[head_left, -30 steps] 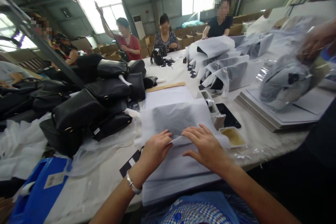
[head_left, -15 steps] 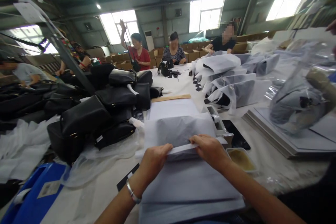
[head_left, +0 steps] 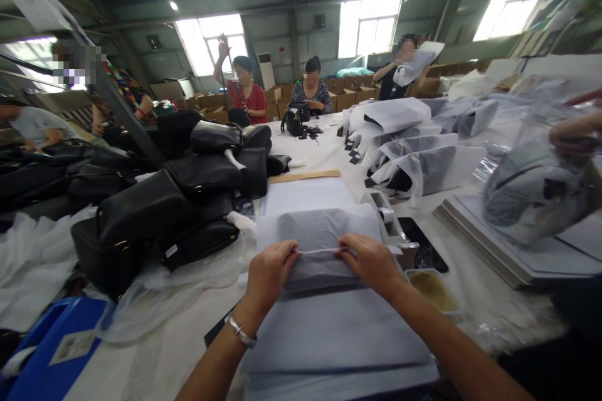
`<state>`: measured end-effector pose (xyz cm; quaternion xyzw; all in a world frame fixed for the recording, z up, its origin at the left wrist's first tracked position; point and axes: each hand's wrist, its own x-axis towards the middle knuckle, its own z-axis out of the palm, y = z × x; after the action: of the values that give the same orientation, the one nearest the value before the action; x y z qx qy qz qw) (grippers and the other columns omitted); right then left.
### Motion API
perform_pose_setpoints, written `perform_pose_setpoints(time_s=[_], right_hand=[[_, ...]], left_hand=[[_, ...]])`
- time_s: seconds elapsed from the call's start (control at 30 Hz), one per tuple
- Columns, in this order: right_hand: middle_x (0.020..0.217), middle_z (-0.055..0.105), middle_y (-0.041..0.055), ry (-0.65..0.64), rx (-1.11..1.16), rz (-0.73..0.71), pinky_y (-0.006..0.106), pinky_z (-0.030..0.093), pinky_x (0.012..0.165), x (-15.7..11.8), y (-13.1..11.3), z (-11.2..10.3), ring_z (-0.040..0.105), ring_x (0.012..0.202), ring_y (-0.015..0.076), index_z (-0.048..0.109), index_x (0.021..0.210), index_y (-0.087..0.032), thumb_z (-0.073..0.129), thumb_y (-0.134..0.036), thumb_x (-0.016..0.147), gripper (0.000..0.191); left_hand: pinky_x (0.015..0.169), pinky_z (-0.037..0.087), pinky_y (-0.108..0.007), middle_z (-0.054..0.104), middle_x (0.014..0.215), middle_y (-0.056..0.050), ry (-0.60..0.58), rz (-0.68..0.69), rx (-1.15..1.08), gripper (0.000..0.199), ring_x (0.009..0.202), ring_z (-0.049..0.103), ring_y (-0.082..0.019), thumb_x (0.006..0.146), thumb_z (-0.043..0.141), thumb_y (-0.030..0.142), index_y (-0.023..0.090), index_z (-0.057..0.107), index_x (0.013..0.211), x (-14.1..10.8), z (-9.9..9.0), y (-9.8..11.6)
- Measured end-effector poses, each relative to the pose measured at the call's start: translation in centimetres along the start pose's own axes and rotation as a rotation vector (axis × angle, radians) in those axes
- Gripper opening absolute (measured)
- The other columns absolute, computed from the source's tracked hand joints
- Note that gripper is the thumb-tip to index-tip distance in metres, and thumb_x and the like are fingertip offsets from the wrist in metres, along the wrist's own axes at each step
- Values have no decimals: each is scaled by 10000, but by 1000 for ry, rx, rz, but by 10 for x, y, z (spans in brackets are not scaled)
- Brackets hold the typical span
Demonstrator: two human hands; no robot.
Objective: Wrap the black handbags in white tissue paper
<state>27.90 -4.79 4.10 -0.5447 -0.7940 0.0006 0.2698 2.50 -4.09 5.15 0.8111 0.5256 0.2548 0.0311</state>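
A bundle wrapped in thin white paper [head_left: 324,225] lies before me on a stack of paper sheets [head_left: 338,338]. My left hand [head_left: 273,269], with a silver bracelet at the wrist, pinches the paper's folded edge on the left. On the right, my right hand [head_left: 369,260] pinches the same edge between thumb and fingers. The edge runs as a narrow strip between both hands. Something dark shows faintly through the paper; its shape is hidden.
Black bags [head_left: 141,207] are piled at the left, above a blue bin [head_left: 61,344]. Right of the bundle lie a phone [head_left: 423,244] and a small tub [head_left: 433,290]. Wrapped bags [head_left: 414,156] stand farther back. Several people sit beyond.
Both hands have drawn the paper edge slightly up and away, and the strip looks narrower. A person at the back right now holds up a white sheet; a hand reaches over the plastic-wrapped item at right.
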Motion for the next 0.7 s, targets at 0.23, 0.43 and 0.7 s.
perform_pose_setpoints(time_s=[0.23, 0.43, 0.7], right_hand=[[910, 739, 13, 56, -1, 114, 310, 482, 744, 7, 5, 9, 696, 857, 218, 625, 1089, -233, 657, -334, 887, 228], [938, 741, 55, 128, -50, 78, 359, 506, 815, 16, 15, 10, 682, 883, 240, 642, 1095, -211, 615, -298, 899, 216], [1319, 611, 145, 455, -99, 318, 519, 380, 1094, -34, 78, -28, 512, 1273, 302, 680, 1133, -186, 585, -379, 889, 325]], left_hand=[[995, 468, -443, 706, 1131, -86, 277, 79, 141, 343, 1073, 634, -256, 962, 505, 210, 231, 584, 1295, -9, 7, 11], [1059, 462, -465, 630, 1343, -60, 58, 246, 104, 341, 1253, 561, -250, 944, 532, 187, 248, 602, 1273, -31, 39, 43], [1089, 367, -634, 389, 1549, -82, -42, 177, 168, 496, 1421, 360, -348, 914, 594, 299, 287, 501, 1400, -24, 42, 40]])
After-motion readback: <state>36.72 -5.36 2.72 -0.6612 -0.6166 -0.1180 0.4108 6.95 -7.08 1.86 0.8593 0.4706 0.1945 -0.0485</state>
